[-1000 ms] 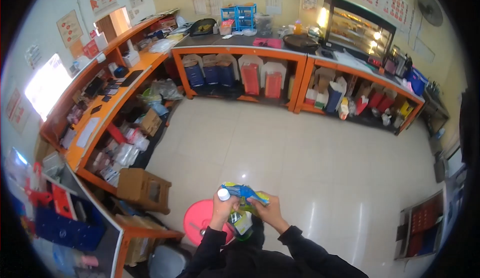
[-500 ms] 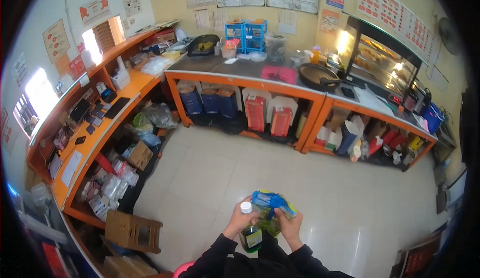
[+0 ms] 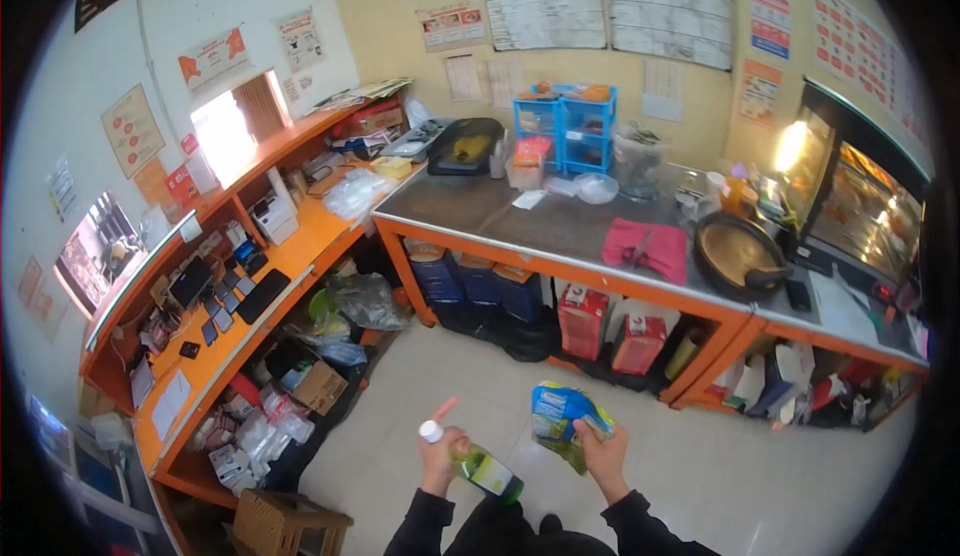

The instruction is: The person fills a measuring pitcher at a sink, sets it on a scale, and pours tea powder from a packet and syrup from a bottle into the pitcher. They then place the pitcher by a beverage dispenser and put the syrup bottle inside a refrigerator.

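My left hand (image 3: pixel 440 461) is wrapped round the upper part of a clear bottle (image 3: pixel 493 476) with a white cap, a pale label and green liquid inside. Its index finger points outward, and the bottle leans with its base toward the right. On the other side, my right hand (image 3: pixel 603 453) pinches the lower right edge of a blue and green pouch (image 3: pixel 562 418). The pouch looks soft and creased; its printing is too small to read. Bottle and pouch are apart, both held above the tiled floor.
Ahead stands an orange-framed counter (image 3: pixel 500 201) with a pink cloth (image 3: pixel 645 249), a large pan (image 3: pixel 738 254) and blue drawers (image 3: pixel 588 131). A lit display case (image 3: pixel 865 201) is at right. An orange desk (image 3: pixel 225 326) runs along the left, near a brown stool (image 3: pixel 285 526).
My hands have moved apart, the bottle going left and the pouch right. The view has tilted up and come nearer the counter.
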The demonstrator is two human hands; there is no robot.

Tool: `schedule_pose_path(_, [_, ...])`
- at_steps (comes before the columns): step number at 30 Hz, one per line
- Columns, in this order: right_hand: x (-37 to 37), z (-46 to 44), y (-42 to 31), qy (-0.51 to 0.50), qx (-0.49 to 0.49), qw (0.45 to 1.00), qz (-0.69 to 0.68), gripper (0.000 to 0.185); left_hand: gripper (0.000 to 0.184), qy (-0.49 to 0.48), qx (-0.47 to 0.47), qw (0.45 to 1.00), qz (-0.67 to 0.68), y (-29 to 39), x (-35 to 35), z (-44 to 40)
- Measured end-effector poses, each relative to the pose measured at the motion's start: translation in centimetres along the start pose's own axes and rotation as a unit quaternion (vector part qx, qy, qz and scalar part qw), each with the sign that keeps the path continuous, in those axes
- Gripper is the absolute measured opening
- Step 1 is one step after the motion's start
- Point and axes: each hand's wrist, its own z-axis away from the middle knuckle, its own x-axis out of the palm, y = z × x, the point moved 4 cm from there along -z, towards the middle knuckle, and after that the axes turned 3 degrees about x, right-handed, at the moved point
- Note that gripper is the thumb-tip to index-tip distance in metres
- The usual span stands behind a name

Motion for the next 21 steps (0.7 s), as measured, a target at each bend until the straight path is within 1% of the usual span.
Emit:
schedule_pose_path(2, [1.7, -4.7, 0.9, 0.007, -0.018, 1.000, 0.005, 0.012, 0.050, 0.043, 0.050, 0.997, 0.029, 0.6, -1.1, -5.5])
schedule_pose_path(3, [2.4, -7.0, 1.5, 0.014, -0.028, 0.999, 0.007, 0.012, 0.046, 0.058, 0.077, 0.995, 0.021, 0.6, -1.3, -8.8])
schedule_pose_path(5, [3.1, -11.5, 3.4, 0.040, -0.006, 0.999, 0.024, 0.016, 0.038, 0.088, 0.118, 0.989, 0.002, 1.5, -0.8, -14.9])
schedule_pose_path(6, [3.6, -13.0, 4.0, 0.053, 0.008, 0.998, 0.038, 0.018, 0.035, 0.085, 0.136, 0.987, 0.001, 1.6, -0.7, -17.4])
schedule_pose_path(7, [4.4, -14.9, 3.9, 0.083, -0.001, 0.996, 0.023, 0.019, 0.032, 0.077, 0.162, 0.984, 0.005, 2.0, 0.3, -21.2])
schedule_pose_path(9, [5.7, -18.7, 2.8, 0.134, -0.031, 0.991, -0.001, 0.021, 0.025, 0.061, 0.206, 0.976, 0.025, 3.4, 3.1, -28.4])
schedule_pose_path(12, [7.0, -22.7, 1.0, 0.191, -0.055, 0.980, 0.024, 0.023, 0.014, 0.028, 0.222, 0.974, 0.029, 4.2, 8.8, -38.8])
schedule_pose_path(14, [7.3, -24.8, -0.1, 0.225, -0.065, 0.971, 0.051, 0.022, 0.008, -0.001, 0.214, 0.977, -0.002, 3.6, 13.8, -44.9])
schedule_pose_path(15, [7.7, -25.9, -0.5, 0.239, -0.070, 0.967, 0.059, 0.022, 0.006, -0.023, 0.238, 0.970, -0.031, 2.1, 15.8, -48.4])
schedule_pose_path(16, [8.0, -26.5, -0.9, 0.254, -0.083, 0.960, 0.079, 0.023, 0.004, -0.044, 0.268, 0.961, -0.060, 0.6, 17.8, -51.6])
schedule_pose_path(17, [8.2, -27.1, -1.5, 0.263, -0.101, 0.955, 0.094, 0.023, 0.004, -0.041, 0.261, 0.959, -0.102, -0.1, 20.2, -53.6])
schedule_pose_path(18, [8.6, -28.4, -2.0, 0.261, -0.125, 0.952, 0.104, 0.023, 0.005, -0.033, 0.320, 0.938, -0.127, -1.3, 22.2, -55.9])
schedule_pose_path(19, [8.6, -29.5, -1.5, 0.273, -0.127, 0.951, 0.073, 0.027, 0.007, -0.071, 0.243, 0.952, -0.172, -1.5, 23.9, -56.9])
schedule_pose_path(20, [8.6, -30.9, -0.8, 0.278, -0.125, 0.951, 0.043, 0.031, 0.012, -0.073, 0.267, 0.945, -0.175, -3.2, 25.5, -59.0])
schedule_pose_path(21, [9.1, -32.7, -0.4, 0.262, -0.105, 0.957, 0.060, 0.033, 0.018, -0.056, 0.337, 0.918, -0.202, -3.2, 27.0, -59.8])
